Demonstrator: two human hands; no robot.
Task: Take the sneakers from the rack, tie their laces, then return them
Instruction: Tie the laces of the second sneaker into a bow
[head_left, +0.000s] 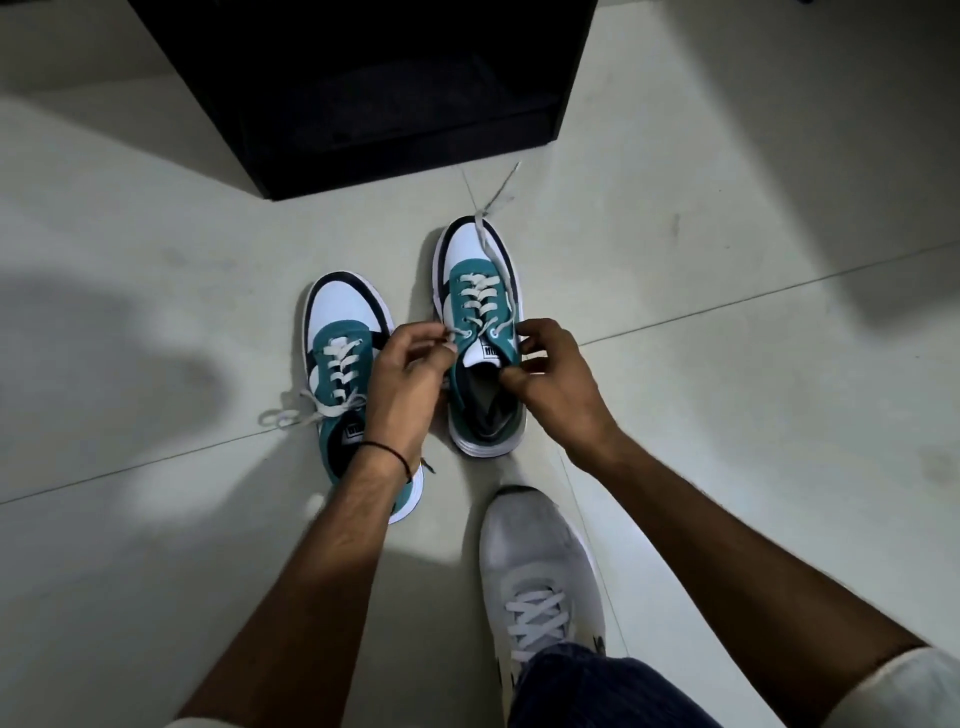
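Two teal, white and navy sneakers stand on the tiled floor, toes pointing away from me. The left sneaker has its white laces knotted in a bow, and my left forearm crosses its heel. The right sneaker has loose laces; one lace end trails forward over the toe onto the floor. My left hand pinches a lace at the right sneaker's left eyelets. My right hand pinches the shoe's right collar edge by the tongue.
A black shoe rack stands just beyond the sneakers, its dark interior hard to read. My own foot in a grey-white sneaker rests on the floor near me, right of centre. Pale floor tiles surround everything.
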